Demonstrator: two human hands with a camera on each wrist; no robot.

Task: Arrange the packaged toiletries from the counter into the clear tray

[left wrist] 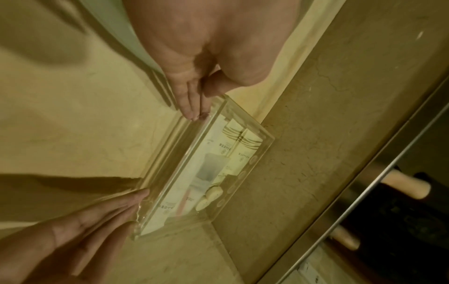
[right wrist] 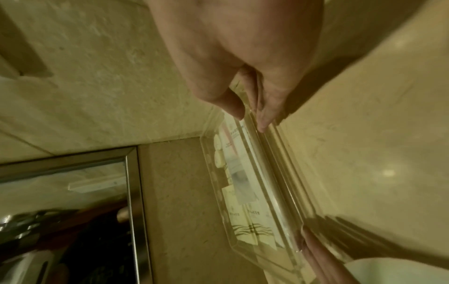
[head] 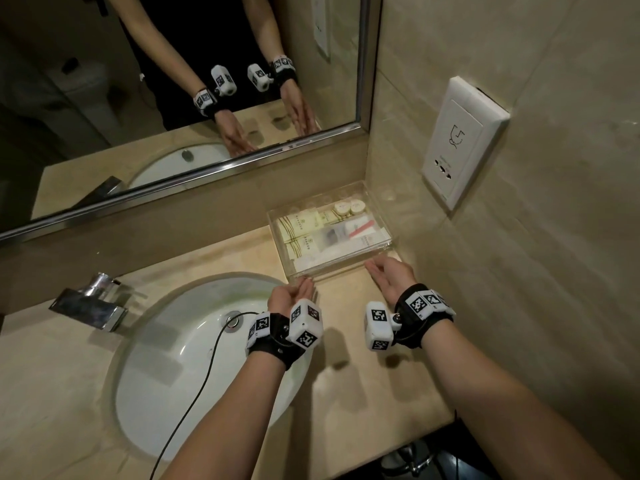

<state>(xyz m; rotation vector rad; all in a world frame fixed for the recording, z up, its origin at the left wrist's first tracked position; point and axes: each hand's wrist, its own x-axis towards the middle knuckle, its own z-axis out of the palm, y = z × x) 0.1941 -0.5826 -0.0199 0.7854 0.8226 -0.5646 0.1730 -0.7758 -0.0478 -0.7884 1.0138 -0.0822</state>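
The clear tray (head: 341, 270) stands in the counter's back right corner, against the wall. Inside lie cream sachets (head: 299, 224), two round caps (head: 349, 207), a pink item in a clear packet (head: 360, 227) and a white box (head: 367, 241). My left hand (head: 304, 285) touches the tray's near left corner with straight fingers (left wrist: 194, 109). My right hand (head: 375, 268) rests straight fingers (right wrist: 263, 119) against the near wall's right end. Neither hand holds anything. In the left wrist view the tray (left wrist: 167, 167) lies between both hands.
A white sink (head: 194, 358) with a chrome faucet (head: 90, 303) fills the counter's left. A black cable (head: 204, 375) crosses the basin. The mirror (head: 173, 98) is behind, and a socket plate (head: 460, 143) is on the right wall. Bare counter (head: 346, 375) lies under my wrists.
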